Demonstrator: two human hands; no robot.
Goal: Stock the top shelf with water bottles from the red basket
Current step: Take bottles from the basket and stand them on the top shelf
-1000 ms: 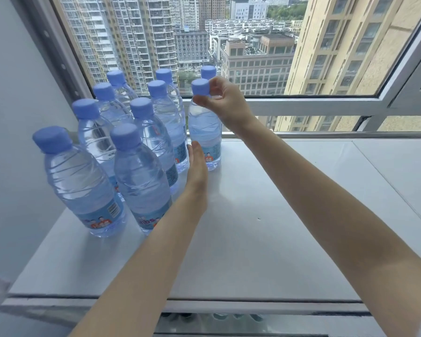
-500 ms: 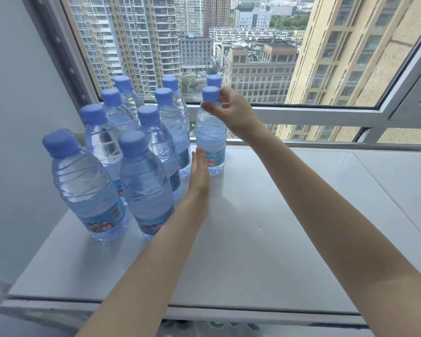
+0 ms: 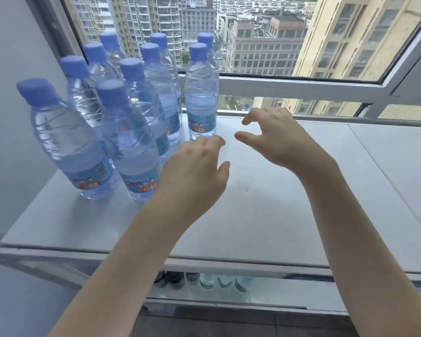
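Several clear water bottles with blue caps stand upright in rows at the left of the white top shelf [image 3: 265, 215]. The rightmost near one, a water bottle [image 3: 201, 93], stands free on the shelf by the window. My right hand [image 3: 275, 139] hovers to its lower right, fingers apart and holding nothing. My left hand [image 3: 197, 171] floats just in front of that bottle's base, palm down, fingers loosely spread, touching nothing. The red basket is out of view.
A grey wall [image 3: 10, 93] closes the shelf's left side and a window frame [image 3: 301, 88] runs along its back. Under the shelf's front edge the tops of more bottles [image 3: 219, 280] show on a lower level. A seam divides the shelf at the right.
My right hand has let go of the bottle's cap and dropped back towards me. My left hand has pulled away from the bottle's base. The bottle now stands alone.
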